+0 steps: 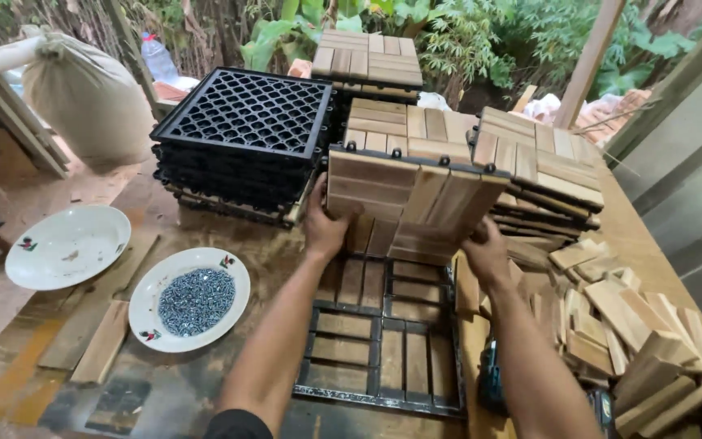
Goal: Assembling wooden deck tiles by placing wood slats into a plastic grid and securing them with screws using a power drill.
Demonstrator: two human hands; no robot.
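Both hands are on a wooden deck tile (412, 203), holding it up on edge over the bench (205, 390). The left hand (324, 228) grips its lower left edge, the right hand (485, 254) its lower right, fingers wrapped around it. It's tilted up just above a black plastic grid frame (379, 337) lying flat. A plate of screws (192, 299) sits left, and loose wood slats (635, 325) are piled right.

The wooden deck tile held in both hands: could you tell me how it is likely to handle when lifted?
The wooden deck tile probably stays stiff: its slats sit on a black grid backing. It looks fairly heavy, as the left hand and right hand both support it. Its flat shape should not roll.
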